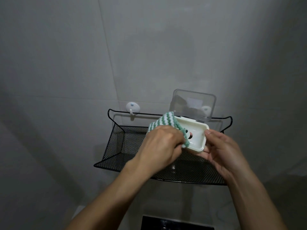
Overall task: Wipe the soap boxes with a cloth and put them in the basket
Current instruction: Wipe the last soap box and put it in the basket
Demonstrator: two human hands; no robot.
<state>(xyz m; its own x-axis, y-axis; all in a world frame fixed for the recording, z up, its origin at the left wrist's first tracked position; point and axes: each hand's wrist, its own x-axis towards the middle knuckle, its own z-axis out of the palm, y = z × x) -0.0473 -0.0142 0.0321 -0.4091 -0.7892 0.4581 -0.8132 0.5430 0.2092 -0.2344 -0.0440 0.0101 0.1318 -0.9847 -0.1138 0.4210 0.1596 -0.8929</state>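
Above the basket, the right hand grips a white box by its end, clear lid hinged up. The left hand clutches a striped cloth inside it. The box looks light, rigid, slippery; hold its rim.

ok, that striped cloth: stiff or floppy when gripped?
Likely floppy: the striped cloth bunches under the left hand and drapes over the soap box rim. Probably light and grippy, given its knitted-looking ribs.
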